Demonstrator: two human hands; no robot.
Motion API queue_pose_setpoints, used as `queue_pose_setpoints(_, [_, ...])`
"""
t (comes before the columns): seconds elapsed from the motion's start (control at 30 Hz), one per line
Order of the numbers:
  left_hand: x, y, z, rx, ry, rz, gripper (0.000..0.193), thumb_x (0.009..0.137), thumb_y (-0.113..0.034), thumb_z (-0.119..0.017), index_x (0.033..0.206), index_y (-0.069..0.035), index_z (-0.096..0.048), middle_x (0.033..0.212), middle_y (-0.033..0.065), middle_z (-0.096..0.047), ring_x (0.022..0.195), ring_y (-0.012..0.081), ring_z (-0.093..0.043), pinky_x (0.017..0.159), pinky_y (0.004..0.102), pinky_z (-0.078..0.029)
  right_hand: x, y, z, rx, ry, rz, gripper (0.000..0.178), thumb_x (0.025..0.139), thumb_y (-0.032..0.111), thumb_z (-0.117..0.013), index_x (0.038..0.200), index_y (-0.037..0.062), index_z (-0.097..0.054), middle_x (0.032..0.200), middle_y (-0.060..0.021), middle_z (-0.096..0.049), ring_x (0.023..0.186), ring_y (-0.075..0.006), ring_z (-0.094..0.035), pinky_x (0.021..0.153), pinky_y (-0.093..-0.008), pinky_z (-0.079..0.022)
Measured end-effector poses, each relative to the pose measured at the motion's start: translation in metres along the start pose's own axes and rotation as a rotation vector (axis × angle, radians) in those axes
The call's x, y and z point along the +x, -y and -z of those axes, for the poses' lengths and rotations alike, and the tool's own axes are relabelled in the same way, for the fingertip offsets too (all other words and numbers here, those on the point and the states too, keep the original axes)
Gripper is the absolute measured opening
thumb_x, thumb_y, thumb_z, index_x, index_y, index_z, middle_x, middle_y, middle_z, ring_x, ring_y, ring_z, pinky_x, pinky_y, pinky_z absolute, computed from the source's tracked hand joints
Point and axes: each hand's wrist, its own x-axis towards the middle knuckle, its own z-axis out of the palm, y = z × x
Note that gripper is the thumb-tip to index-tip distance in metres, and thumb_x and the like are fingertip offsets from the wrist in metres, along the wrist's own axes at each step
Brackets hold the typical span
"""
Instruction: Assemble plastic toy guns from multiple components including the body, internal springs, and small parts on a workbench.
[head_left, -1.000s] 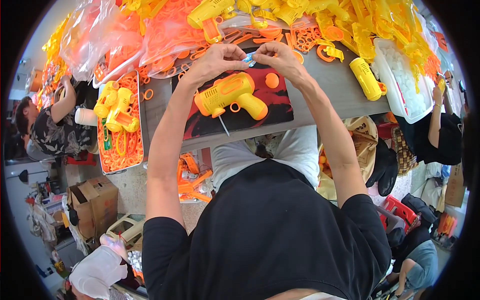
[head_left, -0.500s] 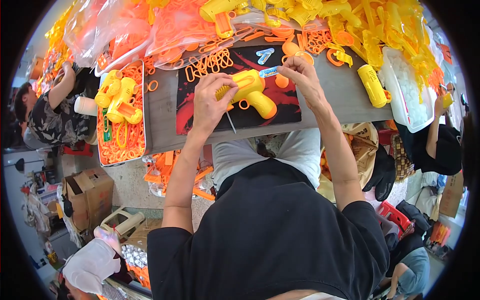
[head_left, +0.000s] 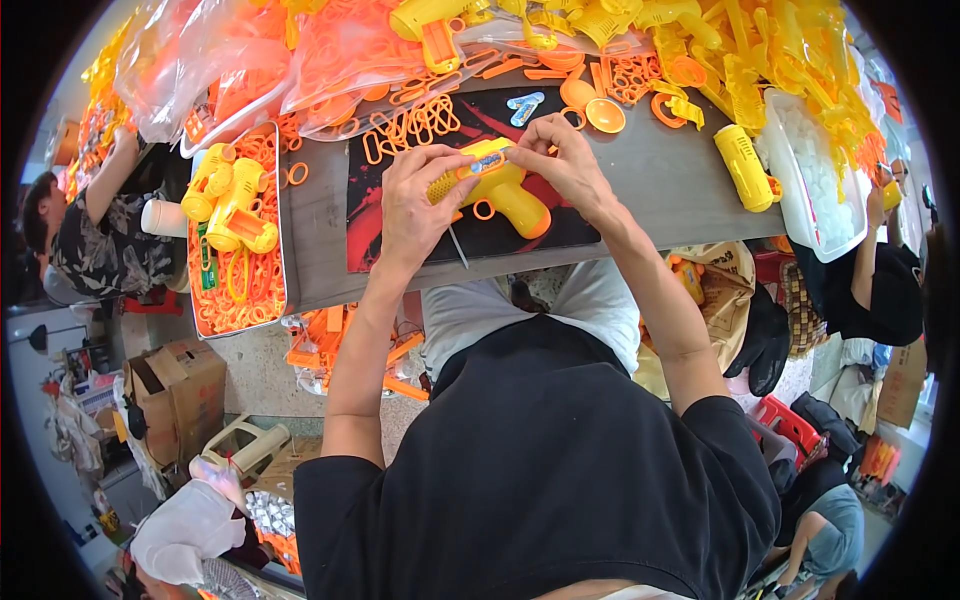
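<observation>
Sticker (head_left: pixel 488 162), blue and white, sits over the yellow toy gun (head_left: pixel 526 212) on the counter (head_left: pixel 655 195). Left hand (head_left: pixel 415 205), fingers narrow, is at the sticker's nine o'clock end; right hand (head_left: pixel 568 168), also narrow, at three; whether either grips it, I cannot tell. Another sticker (head_left: pixel 525 108) lies at twelve o'clock.

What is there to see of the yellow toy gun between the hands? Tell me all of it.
The toy gun is yellow, smooth and shiny like plastic, with a dotted left end and a handle slanting down to the right. An orange ring sits below its body. A blue-and-white sticker lies along its upper side. It seems to lie flat on the mat. The left hand holds its left end; the right hand is at the sticker's right end.
</observation>
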Motion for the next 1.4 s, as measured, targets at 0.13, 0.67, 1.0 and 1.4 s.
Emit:
queue_pose_setpoints(0.13, [0.0, 0.003, 0.0, 0.004, 0.008, -0.021, 0.024, 0.076, -0.016, -0.08, 0.099, -0.012, -0.076, 0.099, 0.0003, -0.066, 0.096, 0.0206, -0.06, 0.086, 0.0358, -0.043, 0.007, 0.002, 0.005, -0.07, 0.084, -0.027, 0.025, 0.084, 0.025, -0.077, 0.084, 0.0041, -0.063, 0.088, -0.0004, -0.046, 0.079, -0.0102, -0.044, 0.07, -0.0267, -0.039])
queue_pose_setpoints(0.67, [0.005, 0.003, 0.005, -0.109, 0.107, 0.099, 0.023, 0.079, -0.012, -0.08, 0.098, -0.005, -0.07, 0.107, 0.0076, -0.067, 0.104, 0.0245, -0.06, 0.093, 0.036, -0.046, -0.008, 0.007, -0.001, -0.423, 0.143, 0.68, 0.031, 0.088, 0.007, -0.066, 0.118, 0.0143, -0.069, 0.135, -0.0093, -0.053, 0.124, -0.0297, -0.05, 0.103, -0.04, -0.04])
queue_pose_setpoints(1.0, [0.002, 0.001, -0.001, -0.024, 0.048, -0.041, 0.022, 0.077, -0.013, -0.078, 0.099, -0.016, -0.076, 0.107, 0.0015, -0.065, 0.101, 0.0217, -0.059, 0.089, 0.0363, -0.042, 0.031, -0.002, 0.012, 0.319, 0.402, -0.278, 0.042, 0.091, 0.028, -0.071, 0.122, -0.0007, -0.065, 0.105, -0.0054, -0.067, 0.092, -0.0102, -0.059, 0.084, -0.0263, -0.047])
queue_pose_setpoints(1.4, [-0.001, 0.005, 0.003, 0.078, 0.029, -0.131, 0.023, 0.077, -0.009, -0.076, 0.098, -0.018, -0.077, 0.108, 0.0002, -0.065, 0.101, 0.0206, -0.059, 0.085, 0.0366, -0.041, 0.045, -0.011, 0.005, -0.03, 0.496, -0.031, 0.037, 0.094, 0.024, -0.067, 0.122, -0.0013, -0.061, 0.105, -0.0064, -0.068, 0.096, -0.0117, -0.06, 0.084, -0.0274, -0.049])
